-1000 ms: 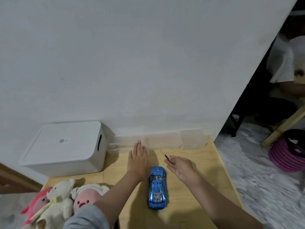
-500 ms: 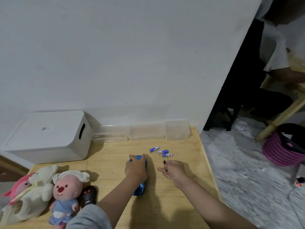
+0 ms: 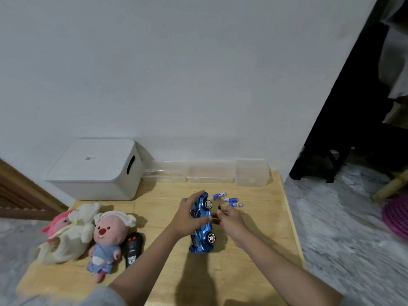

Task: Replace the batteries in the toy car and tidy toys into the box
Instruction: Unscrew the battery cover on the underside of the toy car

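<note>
The car [image 3: 202, 226] is blue and it is tipped on its side near the middle of the table [image 3: 276, 228], with two wheels facing right; its near end touches the wood. The left hand [image 3: 187, 217] grasps the car over its upper side, with the fingers curled around the body; the right hand [image 3: 231, 219] is just right of the car and pinches a thin dark tool [image 3: 219, 208] between the fingertips, the tool pointing up and away; I cannot tell what kind of tool it is. A small dark part shows between the right hand and the car, but it is too blurred to name.

Three batteries [image 3: 230, 199], blue and white, lie loose on the table just beyond the right hand, close to each other but apart from the car. At the far left of the table stands the box [image 3: 97, 171], white, with its lid on and a handle slot in its right side; to the right of it, along the wall [image 3: 198, 74], stands a row of clear trays [image 3: 212, 173].

At the near left lie two plush toys, a cream one [image 3: 66, 235] and a pink-faced one [image 3: 106, 239] in blue clothes; a black remote [image 3: 132, 249] lies just right of the pink-faced one. A grey sleeve [image 3: 99, 297] shows at the bottom edge.
</note>
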Tool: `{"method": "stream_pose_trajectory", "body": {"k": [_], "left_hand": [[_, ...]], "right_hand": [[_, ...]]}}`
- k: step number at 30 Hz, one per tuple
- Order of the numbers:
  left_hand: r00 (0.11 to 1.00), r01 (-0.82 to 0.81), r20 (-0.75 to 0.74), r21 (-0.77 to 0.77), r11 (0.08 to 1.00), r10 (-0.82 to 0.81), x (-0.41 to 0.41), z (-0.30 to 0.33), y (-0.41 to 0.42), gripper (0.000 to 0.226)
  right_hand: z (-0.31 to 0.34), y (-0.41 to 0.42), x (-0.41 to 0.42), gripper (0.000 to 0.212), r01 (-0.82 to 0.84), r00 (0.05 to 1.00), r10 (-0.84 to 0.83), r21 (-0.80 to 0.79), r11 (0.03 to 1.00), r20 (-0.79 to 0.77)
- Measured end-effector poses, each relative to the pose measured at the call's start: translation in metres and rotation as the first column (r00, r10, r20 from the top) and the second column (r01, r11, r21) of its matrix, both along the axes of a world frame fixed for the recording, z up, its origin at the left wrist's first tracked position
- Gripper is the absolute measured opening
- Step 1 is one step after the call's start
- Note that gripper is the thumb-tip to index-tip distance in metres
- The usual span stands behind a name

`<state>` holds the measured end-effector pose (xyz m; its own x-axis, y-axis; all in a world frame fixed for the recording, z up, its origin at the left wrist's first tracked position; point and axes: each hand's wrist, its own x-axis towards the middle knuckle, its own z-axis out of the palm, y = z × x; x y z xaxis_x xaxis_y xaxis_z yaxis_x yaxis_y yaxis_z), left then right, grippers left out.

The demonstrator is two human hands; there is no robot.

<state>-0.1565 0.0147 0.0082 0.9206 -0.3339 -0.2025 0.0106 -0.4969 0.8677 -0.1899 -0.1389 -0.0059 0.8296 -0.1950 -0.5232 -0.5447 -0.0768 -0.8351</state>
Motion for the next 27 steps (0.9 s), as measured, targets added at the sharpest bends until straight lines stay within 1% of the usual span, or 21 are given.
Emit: {"method": "stream_pose_trajectory", "body": {"k": [2, 4, 6, 9, 10, 12, 14, 16, 20, 24, 27], "left_hand": [[0.997, -0.030, -0.072, -0.138, 0.990, 0.020, -0.003, 0.003, 0.004, 0.077], [0.992, -0.055, -0.127, -0.235, 0.970, 0.025, -0.006, 0.007, 0.005, 0.070], [0.984, -0.088, -0.175, -0.301, 0.949, 0.036, -0.007, 0.009, 0.007, 0.065], [0.958, -0.168, -0.278, -0.351, 0.921, 0.069, -0.007, 0.011, 0.010, 0.065], [0.952, -0.185, -0.296, -0.343, 0.921, 0.081, -0.007, 0.011, 0.010, 0.066], [0.952, -0.199, -0.282, -0.281, 0.939, 0.117, -0.008, 0.011, 0.010, 0.067], [0.964, -0.214, -0.198, -0.187, 0.959, 0.177, -0.009, 0.011, 0.009, 0.063], [0.973, -0.223, -0.080, -0.080, 0.972, 0.217, -0.010, 0.011, 0.010, 0.058], [0.982, -0.179, 0.084, 0.086, 0.980, 0.171, -0.014, 0.010, 0.009, 0.052], [0.975, -0.191, 0.142, 0.122, 0.974, 0.174, -0.016, 0.010, 0.006, 0.044], [0.971, -0.175, 0.193, 0.183, 0.967, 0.140, -0.015, 0.012, 0.005, 0.042]], "right_hand": [[0.002, 0.007, 0.003, 0.010, -0.059, 0.998, 0.059, 0.017, 0.998, -0.016], [0.003, 0.014, 0.004, 0.011, -0.100, 0.994, 0.101, 0.037, 0.994, -0.037], [0.005, 0.016, 0.005, 0.010, -0.107, 0.994, 0.109, 0.052, 0.993, -0.032], [0.005, 0.017, 0.004, 0.012, -0.073, 0.997, 0.075, 0.070, 0.995, -0.029], [0.005, 0.017, 0.004, 0.013, -0.059, 0.998, 0.060, 0.074, 0.996, -0.011], [0.007, 0.017, 0.003, 0.010, -0.028, 0.999, 0.026, 0.050, 0.998, 0.033], [0.006, 0.016, 0.003, 0.007, 0.017, 0.998, -0.018, 0.028, 0.999, 0.062], [0.006, 0.015, 0.002, 0.007, 0.059, 0.996, -0.062, 0.046, 0.997, 0.069], [0.005, 0.017, 0.002, 0.007, 0.073, 0.993, -0.075, 0.029, 0.997, 0.096], [0.009, 0.019, 0.001, 0.006, 0.096, 0.984, -0.097, 0.012, 0.995, 0.146], [0.012, 0.019, 0.001, 0.007, 0.099, 0.980, -0.098, 0.007, 0.995, 0.171]]}}
